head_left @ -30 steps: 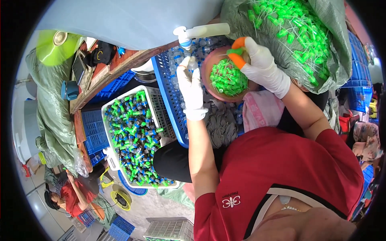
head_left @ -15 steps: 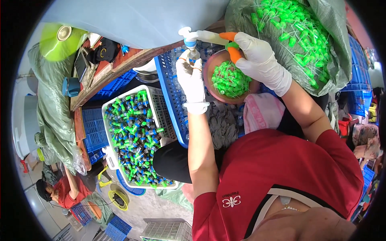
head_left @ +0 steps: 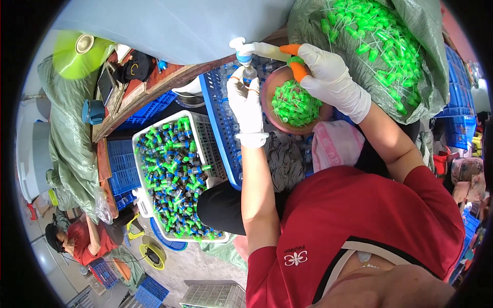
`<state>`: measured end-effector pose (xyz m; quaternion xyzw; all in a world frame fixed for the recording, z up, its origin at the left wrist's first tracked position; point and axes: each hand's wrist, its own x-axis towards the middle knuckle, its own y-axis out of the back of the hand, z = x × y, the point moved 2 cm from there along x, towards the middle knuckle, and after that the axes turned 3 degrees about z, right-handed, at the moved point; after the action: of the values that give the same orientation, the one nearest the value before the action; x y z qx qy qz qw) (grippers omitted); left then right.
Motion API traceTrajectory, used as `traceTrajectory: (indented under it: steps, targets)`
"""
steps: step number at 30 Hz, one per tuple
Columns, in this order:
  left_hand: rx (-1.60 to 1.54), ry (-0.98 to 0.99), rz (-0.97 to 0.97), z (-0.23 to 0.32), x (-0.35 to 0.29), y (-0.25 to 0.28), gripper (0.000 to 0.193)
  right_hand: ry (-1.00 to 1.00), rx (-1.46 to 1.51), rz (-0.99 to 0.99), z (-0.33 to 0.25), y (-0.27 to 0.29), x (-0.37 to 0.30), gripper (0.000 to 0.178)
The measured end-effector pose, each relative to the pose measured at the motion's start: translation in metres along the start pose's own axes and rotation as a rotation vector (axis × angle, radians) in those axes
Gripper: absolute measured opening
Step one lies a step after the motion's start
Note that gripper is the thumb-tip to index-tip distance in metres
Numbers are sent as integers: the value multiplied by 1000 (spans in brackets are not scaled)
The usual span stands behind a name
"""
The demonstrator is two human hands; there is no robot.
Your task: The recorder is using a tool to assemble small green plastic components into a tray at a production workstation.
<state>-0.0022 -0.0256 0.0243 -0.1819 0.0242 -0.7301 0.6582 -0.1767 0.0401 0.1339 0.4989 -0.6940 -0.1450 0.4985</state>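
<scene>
Left of centre: white crate point(head_left: 210, 149), heaped with green-topped bottles point(head_left: 172, 179). Upper centre: left hand point(head_left: 247, 105) closed on a small clear bottle point(head_left: 249, 74) just beneath the tap point(head_left: 243, 50). Probably light, slippery if wet; hold by the sides, gently. Rightward: bowl point(head_left: 279, 77) of green caps; right hand point(head_left: 331, 72) pinching one cap point(head_left: 296, 60), likely light, stiff, best gripped by its sides. Upper right: sack point(head_left: 432, 66), more caps.

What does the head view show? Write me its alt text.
A gloved left hand holds a small bottle under a white tap; the right hand pinches a green cap near a pink bowl of green caps. At left stands a white crate of green-capped bottles.
</scene>
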Motion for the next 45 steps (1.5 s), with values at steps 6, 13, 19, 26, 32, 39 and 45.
traceTrajectory:
  steps: [6,13,19,26,32,39,45]
  targets:
    - [29,-21,-7,-2,-1,0,40,-7,-22,7,-4,4,0,33]
    - [141,6,-56,-10,-17,5,42,102,118,227,-5,5,-16,43]
    - [-27,164,-199,-1,-50,-6,39,135,20,-99,3,-15,-29,32]
    - [-159,471,-194,-5,-74,-25,35,-51,284,-160,26,-53,-57,27]
    - [731,-388,-316,2,-79,-26,36,-1192,924,-502,53,-59,-79,24]
    - [536,-209,-372,-5,-93,-14,36,-747,842,-601,86,-74,-115,30]
    - [187,417,-296,-16,-109,-1,30,-218,280,-476,38,-39,-99,25]
